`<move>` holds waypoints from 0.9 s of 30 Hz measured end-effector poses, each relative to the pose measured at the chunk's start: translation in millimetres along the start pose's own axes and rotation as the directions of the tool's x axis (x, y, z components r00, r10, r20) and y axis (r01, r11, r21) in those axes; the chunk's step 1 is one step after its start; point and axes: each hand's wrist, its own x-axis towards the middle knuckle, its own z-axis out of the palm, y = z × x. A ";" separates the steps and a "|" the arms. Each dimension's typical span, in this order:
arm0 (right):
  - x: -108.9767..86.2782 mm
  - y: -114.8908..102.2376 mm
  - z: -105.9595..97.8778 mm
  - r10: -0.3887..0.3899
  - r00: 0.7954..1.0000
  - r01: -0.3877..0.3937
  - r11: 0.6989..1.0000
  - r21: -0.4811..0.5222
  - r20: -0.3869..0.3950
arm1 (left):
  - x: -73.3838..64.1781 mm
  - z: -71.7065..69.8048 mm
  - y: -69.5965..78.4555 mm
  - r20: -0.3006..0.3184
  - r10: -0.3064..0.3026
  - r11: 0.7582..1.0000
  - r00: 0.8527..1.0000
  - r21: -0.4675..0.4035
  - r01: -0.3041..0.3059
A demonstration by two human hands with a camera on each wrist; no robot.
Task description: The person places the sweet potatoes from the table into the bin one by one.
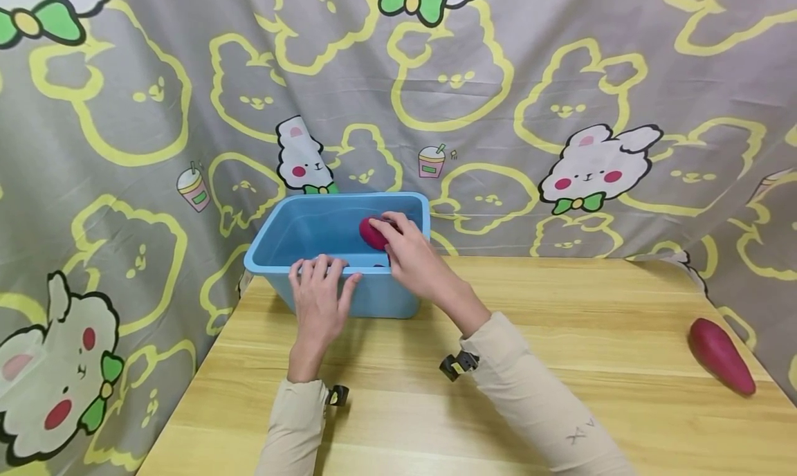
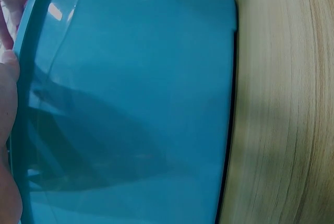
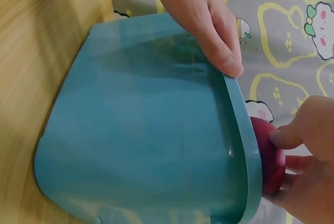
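A blue plastic bin [image 1: 336,199] stands on the table against the curtain. My left hand [image 1: 319,293] rests on its near rim, with the fingers hooked over the edge. In the head view my right hand [image 1: 414,254] reaches over the bin's right part and grips a dark red sweet potato [image 1: 371,233] by its upper side. The right wrist view shows the sweet potato [image 3: 269,156] between thumb and fingers, just past the rim. A bit of dark red shows low inside the bin, mostly hidden by the near rim.
Another dark red sweet potato [image 1: 722,356], long and tapered, lies near the right edge of the wooden table [image 1: 560,310]. A grey curtain [image 1: 473,144] with cartoon animals hangs behind the table and along both sides.
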 end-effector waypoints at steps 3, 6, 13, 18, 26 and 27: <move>1.8 -2.7 2.0 -0.005 1.000 0.005 1.000 0.006 0.015 | -0.5 0.0 -0.6 -0.001 -0.001 1.000 1.000 0.007 0.001; 0.8 -4.8 2.1 -0.014 0.999 0.014 1.000 -0.006 0.033 | -1.0 -0.2 -0.7 0.000 -0.003 1.000 1.000 0.010 0.003; -7.9 -4.3 -4.5 -0.063 0.998 0.064 0.998 0.020 -0.030 | 0.4 -0.8 0.4 0.001 -0.003 1.000 1.000 0.006 0.003; -19.5 -0.4 -9.8 -0.100 0.990 0.103 0.994 0.023 -0.095 | 0.9 -1.0 1.0 0.010 -0.016 1.000 1.000 0.004 0.016; -46.8 5.6 -19.4 -0.063 0.987 0.068 0.997 0.032 -0.147 | -0.7 -0.5 0.5 0.030 -0.028 1.000 0.999 0.006 0.028; -49.9 6.5 -20.4 -0.058 0.987 0.063 0.998 0.031 -0.150 | -0.7 -0.2 0.4 0.030 -0.027 1.000 0.999 0.006 0.027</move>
